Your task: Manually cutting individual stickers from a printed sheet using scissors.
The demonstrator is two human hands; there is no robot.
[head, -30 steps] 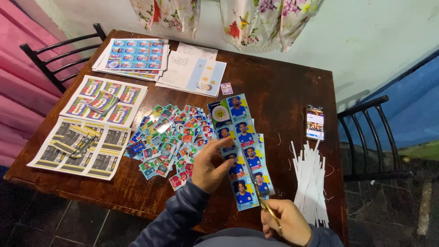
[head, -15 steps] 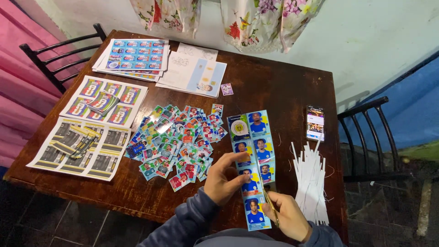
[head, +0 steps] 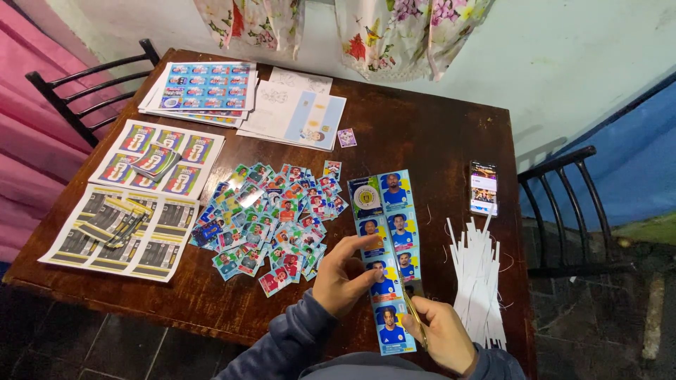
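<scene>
- A room in a home, set up for a paper craft at a dark wooden table [head: 429,134].
- Flowered curtains [head: 394,32] hang on the wall far beyond the fingers [head: 352,250].
- Black metal chairs [head: 563,204] stand to either side.
- A phone [head: 484,188] lies up and right of the fingers.
- Pink cloth [head: 32,134] hangs far left; the floor is tiled.

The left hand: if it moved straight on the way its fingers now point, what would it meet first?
The left hand points up and to the right across the sticker strip it holds. Beyond the strip lies bare wooden table, then probably the phone, though depth is unclear.
</scene>
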